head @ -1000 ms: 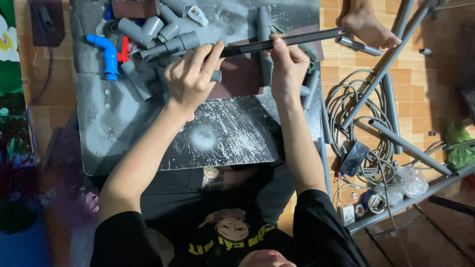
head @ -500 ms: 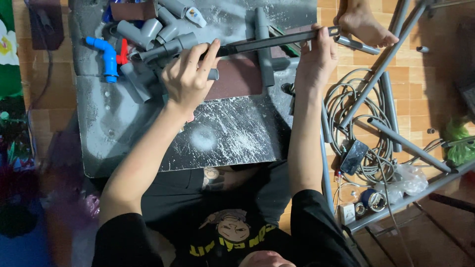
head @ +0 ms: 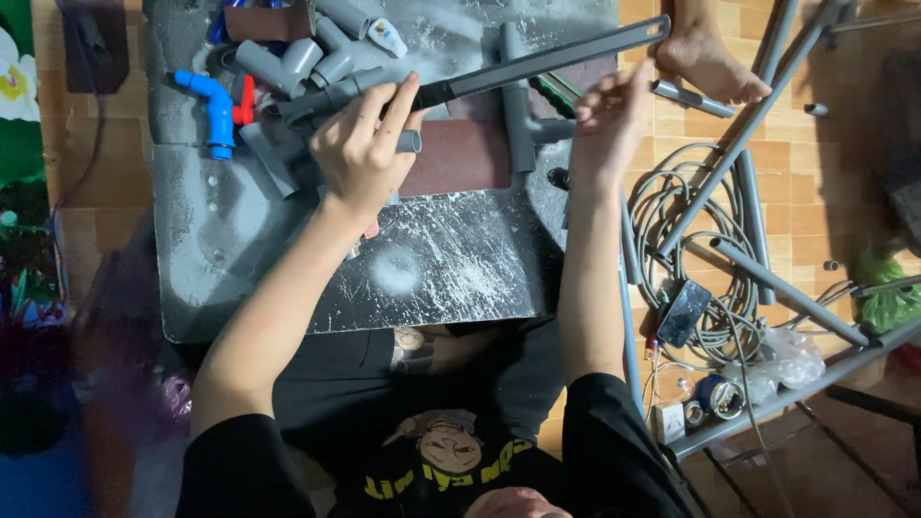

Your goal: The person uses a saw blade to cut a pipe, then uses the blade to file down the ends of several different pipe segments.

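Note:
My left hand (head: 365, 144) grips a long dark grey pipe (head: 537, 67) near its left end, where it enters a grey fitting (head: 317, 101). From there the pipe slants up and to the right over a scratched grey slab (head: 432, 278). My right hand (head: 606, 120) hovers just below the pipe's right half, fingers spread and holding nothing. A grey T-shaped pipe piece (head: 520, 110) and a brown sheet (head: 460, 158) lie on the slab between my hands.
A blue elbow fitting (head: 216, 105), a red part (head: 247, 99) and several grey fittings (head: 307, 58) crowd the slab's far left. On the tiled floor to the right lie a cable coil (head: 705, 240), a phone (head: 683, 312), grey pipes (head: 787, 288) and another person's bare foot (head: 705, 53).
My right hand slid right along the pipe, then let go and opened. The pipe's right end has tilted up and extended to the right. My left hand keeps its grip.

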